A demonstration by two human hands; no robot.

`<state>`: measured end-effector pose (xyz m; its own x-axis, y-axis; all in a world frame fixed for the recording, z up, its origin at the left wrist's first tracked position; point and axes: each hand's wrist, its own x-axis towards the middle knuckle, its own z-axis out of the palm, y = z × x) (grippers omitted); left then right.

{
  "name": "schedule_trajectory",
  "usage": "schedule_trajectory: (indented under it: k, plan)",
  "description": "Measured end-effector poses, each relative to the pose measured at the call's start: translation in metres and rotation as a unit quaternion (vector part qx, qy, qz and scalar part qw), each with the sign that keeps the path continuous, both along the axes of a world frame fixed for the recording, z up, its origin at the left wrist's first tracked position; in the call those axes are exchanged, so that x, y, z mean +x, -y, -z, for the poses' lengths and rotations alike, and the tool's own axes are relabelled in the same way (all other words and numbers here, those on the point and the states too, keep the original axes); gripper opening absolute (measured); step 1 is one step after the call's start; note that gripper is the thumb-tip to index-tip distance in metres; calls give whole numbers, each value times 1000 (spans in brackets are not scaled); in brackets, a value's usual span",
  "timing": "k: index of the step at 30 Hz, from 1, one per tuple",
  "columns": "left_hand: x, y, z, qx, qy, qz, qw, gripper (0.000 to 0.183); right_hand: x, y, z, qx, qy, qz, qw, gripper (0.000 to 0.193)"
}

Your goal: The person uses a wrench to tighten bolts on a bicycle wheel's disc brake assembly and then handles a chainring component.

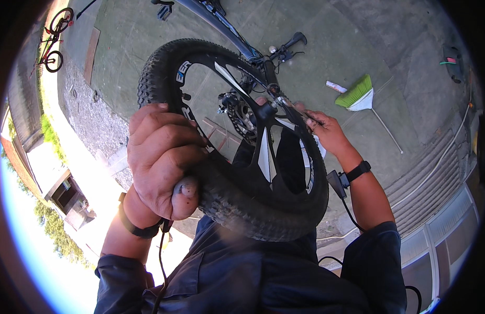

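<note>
A bicycle wheel (237, 212) with a knobby black tyre and broad black-and-white spokes tilts up in front of my body. My left hand (161, 157) is closed around the tyre on its left side, thumb toward me. On the far side of the rim, my right hand (326, 131) has its fingers bent together near the wheel's hub (267, 111). A thin, dark piece seems to lie at those fingertips, too small to name. A brake disc (237, 119) shows between the spokes. Beyond the hub, the bicycle's blue-grey frame (227, 31) runs toward the far edge.
A handlebar grip with a brake lever (292, 46) sticks out right of the frame. On the green-grey floor to the right lies a green-and-white broom (357, 94). Another bicycle (53, 44) stands far left. Corrugated sheeting (431, 193) borders the right side; cables hang from both wrists.
</note>
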<state>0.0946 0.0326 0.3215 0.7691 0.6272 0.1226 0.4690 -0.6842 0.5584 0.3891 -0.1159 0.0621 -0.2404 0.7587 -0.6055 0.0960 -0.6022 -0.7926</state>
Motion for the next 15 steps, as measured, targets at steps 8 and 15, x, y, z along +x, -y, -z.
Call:
schedule_trajectory:
  k: [8,15]
  plan:
    - [-1,1,-2,-16,-9,-6,1000,27,-18,-20,30,59,-27,6,998,27]
    - [-2,0,-1,-11,-5,-6,1000,27,-30,1,37,88,1,27,996,27]
